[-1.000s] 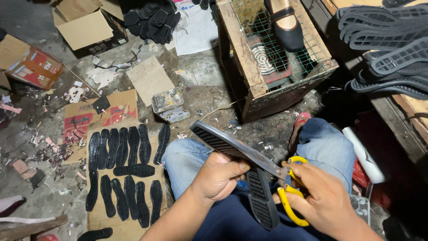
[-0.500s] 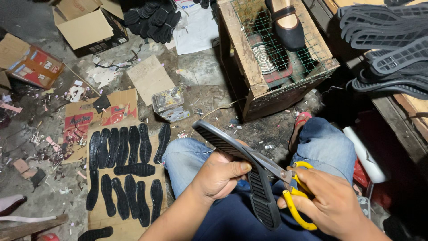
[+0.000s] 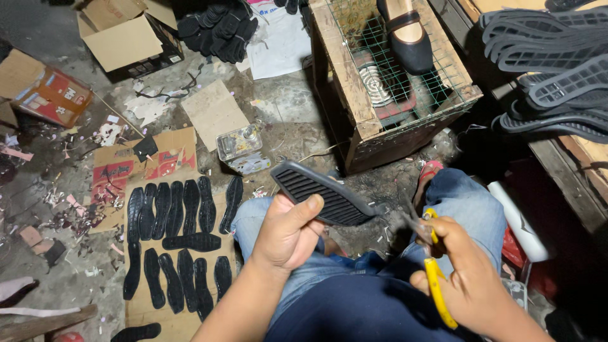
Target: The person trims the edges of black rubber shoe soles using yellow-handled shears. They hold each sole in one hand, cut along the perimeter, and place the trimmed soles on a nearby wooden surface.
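Since a second earlier, the left hand (image 3: 288, 231) had turned the black rubber sole (image 3: 324, 193), fingers clamped on it above the knees. The yellow-handled scissors (image 3: 430, 266) had drawn off its edge, gripped in the right hand (image 3: 465, 278), suggesting one cut ended.

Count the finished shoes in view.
1. A black shoe lies on the wire mesh on top of the wooden crate, upper middle. The dark pile at the top edge is too unclear to tell, so more may be hidden.
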Demonstrator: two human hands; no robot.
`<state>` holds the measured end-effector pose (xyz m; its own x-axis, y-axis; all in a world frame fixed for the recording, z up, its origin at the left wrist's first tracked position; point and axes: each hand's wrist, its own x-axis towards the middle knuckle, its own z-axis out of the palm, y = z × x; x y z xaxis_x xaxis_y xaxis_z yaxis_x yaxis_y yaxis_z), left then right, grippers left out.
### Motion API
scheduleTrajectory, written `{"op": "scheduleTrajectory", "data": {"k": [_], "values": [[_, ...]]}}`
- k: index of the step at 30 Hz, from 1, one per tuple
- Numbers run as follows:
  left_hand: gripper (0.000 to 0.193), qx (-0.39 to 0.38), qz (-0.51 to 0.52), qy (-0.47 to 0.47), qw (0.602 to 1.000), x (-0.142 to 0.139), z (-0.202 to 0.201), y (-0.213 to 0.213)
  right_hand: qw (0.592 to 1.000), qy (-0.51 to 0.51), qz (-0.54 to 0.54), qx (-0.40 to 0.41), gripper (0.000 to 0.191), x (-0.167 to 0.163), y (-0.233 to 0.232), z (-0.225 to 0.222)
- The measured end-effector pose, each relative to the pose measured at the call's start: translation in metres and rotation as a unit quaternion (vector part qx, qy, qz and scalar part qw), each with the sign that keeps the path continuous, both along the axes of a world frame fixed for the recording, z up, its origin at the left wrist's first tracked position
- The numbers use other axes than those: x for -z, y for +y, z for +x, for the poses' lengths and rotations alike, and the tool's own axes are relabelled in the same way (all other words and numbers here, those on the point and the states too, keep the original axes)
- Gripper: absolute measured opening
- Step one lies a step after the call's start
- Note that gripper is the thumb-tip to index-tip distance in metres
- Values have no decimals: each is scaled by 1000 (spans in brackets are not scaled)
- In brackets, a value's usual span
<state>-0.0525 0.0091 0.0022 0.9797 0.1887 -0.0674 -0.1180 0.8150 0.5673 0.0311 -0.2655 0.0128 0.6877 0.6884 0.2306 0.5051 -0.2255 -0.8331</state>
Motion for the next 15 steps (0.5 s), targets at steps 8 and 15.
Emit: {"op": "scheduleTrajectory", "data": {"k": [8, 15], "values": [[29, 49, -35, -42, 997, 1, -3, -6, 993, -105, -47, -1, 55, -11, 12, 3], [31, 55, -39, -11, 998, 13, -6, -16, 994, -96, -54, 12, 53, -19, 20, 0]]}}
